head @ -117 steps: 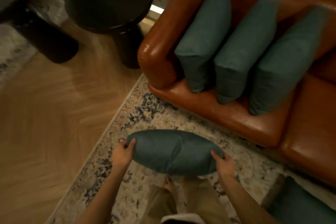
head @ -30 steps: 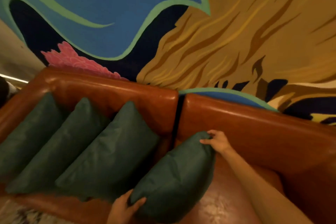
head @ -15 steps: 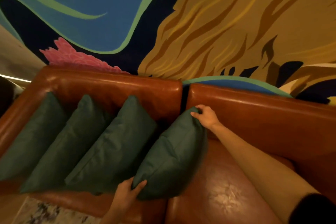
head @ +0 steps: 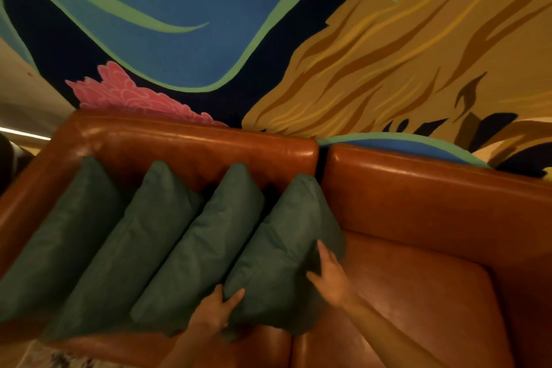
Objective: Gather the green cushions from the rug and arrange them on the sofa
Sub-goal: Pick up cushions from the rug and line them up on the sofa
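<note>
My left hand (head: 214,311) reaches up from below the sofa's (head: 418,218) front edge. Its thumb lies on the face of the fourth cushion (head: 283,251) and its fingers slip in behind the lower corner, so it pinches that corner. My right hand (head: 328,276) comes in from the right with a long bare forearm across the seat. Its fingers are straight and spread, pressed flat against the cushion's right side and curled round nothing. The two hands are apart, one at each lower side of the same cushion.

I count four green cushions (head: 206,242), all on the sofa's left seat. They stand on edge in a row, each leaning left against the next, with their top corners up against the backrest. The fourth is the rightmost, next to the gap between the two back sections. The right seat is bare leather.

I count two hands and two back sections. One painted mural (head: 268,39) fills the wall behind the sofa. A sliver of rug (head: 50,359) shows below its left front edge.
</note>
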Demonstrator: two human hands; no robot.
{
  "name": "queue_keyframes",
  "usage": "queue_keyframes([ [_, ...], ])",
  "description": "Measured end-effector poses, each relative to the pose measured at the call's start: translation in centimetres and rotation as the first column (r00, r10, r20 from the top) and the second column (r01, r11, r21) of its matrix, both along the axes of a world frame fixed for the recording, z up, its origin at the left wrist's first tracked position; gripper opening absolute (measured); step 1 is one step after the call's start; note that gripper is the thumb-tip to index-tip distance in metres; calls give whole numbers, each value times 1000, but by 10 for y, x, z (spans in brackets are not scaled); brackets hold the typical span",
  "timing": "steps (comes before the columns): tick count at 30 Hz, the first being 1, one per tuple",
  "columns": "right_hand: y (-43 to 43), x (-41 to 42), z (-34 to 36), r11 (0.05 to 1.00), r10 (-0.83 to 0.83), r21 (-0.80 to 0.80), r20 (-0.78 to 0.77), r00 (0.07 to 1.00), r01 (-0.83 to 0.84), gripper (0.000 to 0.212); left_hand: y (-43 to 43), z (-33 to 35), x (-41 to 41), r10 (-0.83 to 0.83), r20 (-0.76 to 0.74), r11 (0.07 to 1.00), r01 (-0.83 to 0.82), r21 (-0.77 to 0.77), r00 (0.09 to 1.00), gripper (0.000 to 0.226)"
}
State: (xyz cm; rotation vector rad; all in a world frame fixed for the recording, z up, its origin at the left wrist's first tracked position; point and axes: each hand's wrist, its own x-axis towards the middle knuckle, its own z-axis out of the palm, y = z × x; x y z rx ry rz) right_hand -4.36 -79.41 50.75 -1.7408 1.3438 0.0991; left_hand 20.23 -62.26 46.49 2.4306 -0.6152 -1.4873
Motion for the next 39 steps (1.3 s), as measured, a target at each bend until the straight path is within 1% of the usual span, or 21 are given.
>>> queue_keyframes([
  [2, 9, -5, -10, 989, -145, 9, 69, 987, 145, 86, -3, 11, -2, -8, 33, 999, 9, -44, 999, 93],
  [4, 15, -2, -15, 965, -261, -7, 88, 961, 263, 79, -6, 18, -1, -17, 19, 991, 20, -132, 1000, 78],
  [5, 17, -2, -16, 945, -325, -5, 109, 939, 328, 72, -7, 19, -1, -6, 17, 982, 9, -188, 1000, 72],
  [6, 22, -1, -14, 924, -378, -7, 146, 914, 383, 61, -9, 22, -1, 0, 16, 967, 4, -254, 1000, 72],
  [8, 28, -2, -5, 908, -395, -53, 228, 890, 416, 35, -12, 28, -1, 25, 36, 935, -11, -354, 999, 73],
  [9, 31, -3, 0, 904, -388, -78, 268, 882, 421, 32, -15, 32, -1, 30, 61, 917, -3, -400, 998, 71],
  [11, 37, -6, 7, 893, -385, -98, 336, 860, 439, 36, -24, 49, -3, 37, 78, 877, 5, -481, 996, 58],
  [13, 44, -9, 19, 885, -397, -76, 395, 829, 460, 42, -36, 66, -5, 31, 29, 837, -11, -548, 999, 45],
  [16, 60, -22, 38, 880, -413, -24, 453, 790, 474, 42, -47, 90, -17, -30, -75, 781, -23, -623, 997, 35],
  [18, 77, -37, 52, 871, -440, 19, 477, 761, 491, 36, -44, 105, -34, -65, -138, 772, -38, -634, 988, 24],
  [20, 99, -56, 65, 856, -467, 41, 491, 735, 516, 30, -34, 115, -57, -93, -159, 779, -27, -626, 983, 18],
  [24, 156, -104, 80, 798, -545, 83, 521, 657, 597, 30, 0, 121, -105, -144, -162, 801, 18, -599, 976, 32],
  [26, 190, -136, 84, 749, -597, 102, 533, 600, 655, 33, 26, 125, -133, -171, -199, 808, 22, -588, 965, 29],
  [29, 234, -173, 91, 660, -672, 145, 552, 493, 737, 32, 61, 129, -163, -151, -270, 822, -31, -568, 951, 19],
  [32, 275, -202, 97, 585, -738, 202, 534, 413, 785, 28, 92, 134, -184, -150, -282, 835, -32, -550, 948, 20],
  [35, 325, -223, 104, 523, -781, 222, 512, 358, 823, 20, 129, 140, -202, -240, -247, 827, 64, -559, 939, 18],
  [39, 389, -233, 108, 448, -811, 229, 511, 285, 864, 22, 171, 132, -211, -348, -213, 822, 189, -537, 913, 16],
])
